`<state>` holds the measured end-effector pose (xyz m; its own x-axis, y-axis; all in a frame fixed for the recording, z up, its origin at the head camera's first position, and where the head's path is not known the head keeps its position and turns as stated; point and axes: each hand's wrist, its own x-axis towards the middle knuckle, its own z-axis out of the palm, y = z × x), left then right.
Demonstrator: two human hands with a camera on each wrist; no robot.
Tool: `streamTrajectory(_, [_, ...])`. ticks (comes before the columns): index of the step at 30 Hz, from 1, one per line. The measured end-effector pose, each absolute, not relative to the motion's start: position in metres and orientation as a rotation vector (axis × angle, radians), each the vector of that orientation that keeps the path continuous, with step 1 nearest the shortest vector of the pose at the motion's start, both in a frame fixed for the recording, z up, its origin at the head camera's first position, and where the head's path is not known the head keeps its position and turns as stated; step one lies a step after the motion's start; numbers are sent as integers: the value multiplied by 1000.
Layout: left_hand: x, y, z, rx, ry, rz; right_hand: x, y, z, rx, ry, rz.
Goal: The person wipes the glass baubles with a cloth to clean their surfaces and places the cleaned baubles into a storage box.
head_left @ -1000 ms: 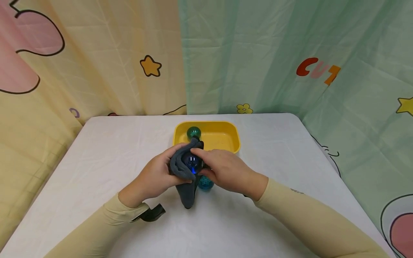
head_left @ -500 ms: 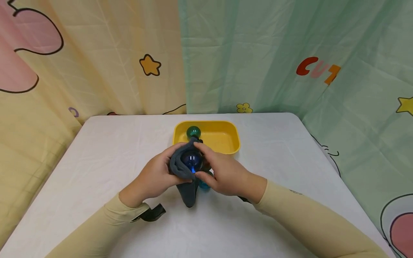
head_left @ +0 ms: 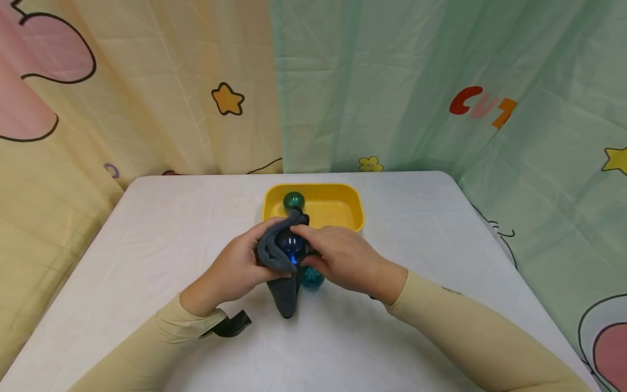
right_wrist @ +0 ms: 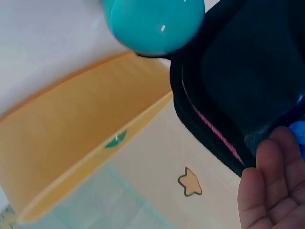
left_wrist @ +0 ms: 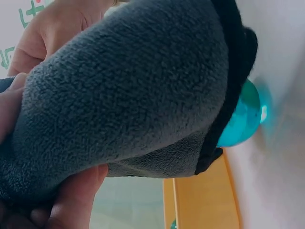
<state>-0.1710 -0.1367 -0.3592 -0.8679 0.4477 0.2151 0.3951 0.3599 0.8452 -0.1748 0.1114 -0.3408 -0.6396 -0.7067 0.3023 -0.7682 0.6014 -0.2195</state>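
while the grey cloth (head_left: 274, 256) is wrapping round the dark blue ball (head_left: 291, 246) just in front of the yellow tray (head_left: 352, 215), the left hand (head_left: 235, 269) is cupping both, its fingers curling round the cloth from the left so the fabric is staying pressed against the ball's side. the right hand (head_left: 343, 258) is closing on the ball from the other side, forefinger lying over the top and thumb coming in underneath; judging by that two-sided hold, the ball is being kept from slipping while the cloth is working over its surface. a loose tail of the cloth is hanging down onto the white bench (head_left: 147, 245) below the hands. a teal ball (head_left: 312, 277) is resting on the bench just under the right hand, touching or nearly touching the cloth's dark edge in the left wrist view (left_wrist: 240, 119). a green ball (head_left: 294, 201) is sitting in the tray's near left corner, apart from the hands. patterned curtains (head_left: 392, 81) are hanging behind the bench.
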Motion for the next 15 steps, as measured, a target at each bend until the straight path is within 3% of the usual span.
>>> streamTrajectory(7, [-171, -134, -361, 812, 2558, 1540, -170, 107, -347, 1012, -2897, 877])
streamTrajectory(15, [-172, -137, -358, 781, 2615, 1531, -172, 109, -344, 1234, -2736, 630])
